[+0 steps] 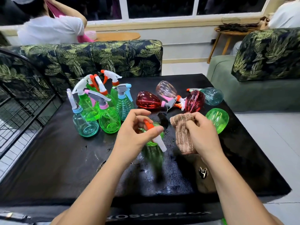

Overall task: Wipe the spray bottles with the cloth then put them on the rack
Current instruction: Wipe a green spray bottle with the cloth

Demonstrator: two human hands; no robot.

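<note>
Room: pale tiled floor (276, 143), dark window panes (162, 5) in white frames across the back, and two sofas with black-and-green leaf-print cushions, one behind the table (97, 57) and one at right (267, 54). Black wire rack (24, 101) at far left, beside the table. Table (65, 159) is covered in glossy black fabric, wet-looking, with scattered droplets and smears near the middle. Upright cluster at back left: translucent green, teal and pale blue plastic spray bottles (97, 108), bulbous or ribbed, with white, orange, pink and blue trigger heads, standing close together and touching. Lying on their sides at back right: two red bottles (147, 100), one clear pinkish (165, 89), one teal (212, 95), and a green one (218, 119) just behind the right hand. Left hand (138, 133) is wrapped around the neck of a green spray bottle (154, 140), which is tilted with its orange-and-white trigger head pointing toward the camera; its body is motion-blurred. Right hand (201, 133) is clenched on a brown ribbed terry cloth (183, 132), bunched and hanging down beside the bottle. Cannot tell whether cloth and bottle touch. Both hands sit near the table's centre, slightly apart.
</note>
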